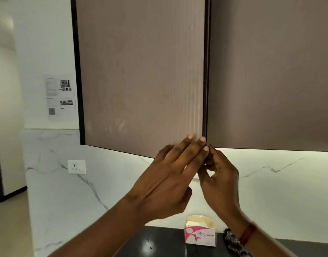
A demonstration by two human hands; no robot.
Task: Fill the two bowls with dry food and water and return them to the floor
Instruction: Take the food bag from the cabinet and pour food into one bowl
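At the lower edge of the wall cupboard, both hands are raised to the seam where the left door (pixel 141 71) meets the right door (pixel 270 71). The left hand (pixel 168 182) is open, its fingers (pixel 194 151) straight and close together, the tips lying at the bottom right corner of the left door. The right hand (pixel 220 179) is just beside it and touching it, with its fingers curled at the foot of the seam. The left fingers partly cover them, so I cannot tell whether they grip a door edge or nothing.

The 2 bowls lie outside this view.

Below the hands, a white and pink tissue box (pixel 199 236) printed ORIGAMI stands on the dark countertop (pixel 141 245) against the white marble backsplash (pixel 85 191). A red thread band (pixel 248 232) circles the right wrist, with a checked cloth (pixel 233 243) beside it. A wall socket (pixel 76 166) sits on the marble at the left, and printed sheets (pixel 60 99) hang on the wall above it.
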